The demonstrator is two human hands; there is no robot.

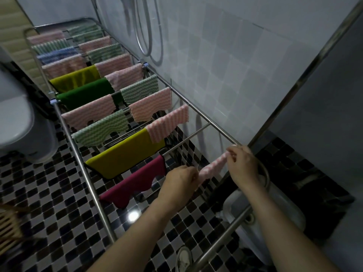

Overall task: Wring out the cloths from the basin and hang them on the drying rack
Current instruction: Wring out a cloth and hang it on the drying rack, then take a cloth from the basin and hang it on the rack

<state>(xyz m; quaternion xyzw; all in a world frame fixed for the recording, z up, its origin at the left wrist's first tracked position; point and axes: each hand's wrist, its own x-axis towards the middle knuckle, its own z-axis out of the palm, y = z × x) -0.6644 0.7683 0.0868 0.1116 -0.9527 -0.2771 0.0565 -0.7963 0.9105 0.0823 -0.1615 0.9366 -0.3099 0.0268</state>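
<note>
The left hand (181, 179) and the right hand (242, 165) both hold one pink and white cloth (213, 166). Each hand pinches one end of it with curled fingers, so the cloth is stretched in a narrow band between them. It is at the near right part of the drying rack (86, 177), and the right hand is just beside the right side rail. I cannot tell if the cloth already lies on a bar or is only held above it.

The rack is a long metal frame that goes from the near right to the far left of the room. Many cloths hang on its bars in two rows. Just to the left of the left hand hangs a maroon cloth (135, 183), and behind it a yellow cloth (125, 154) with a pink striped cloth (167, 124) to its right. Farther away there are a green striped cloth (102, 128) and a dark green cloth (86, 95) – the cloths after that are blurred, but they look pink, green and blue.

Under the rack the floor (59, 193) has small black, grey and white tiles. A white toilet (15, 118) stands at the left, and a shower hose (147, 36) hangs on the pale tiled wall (235, 55) at the far right.
</note>
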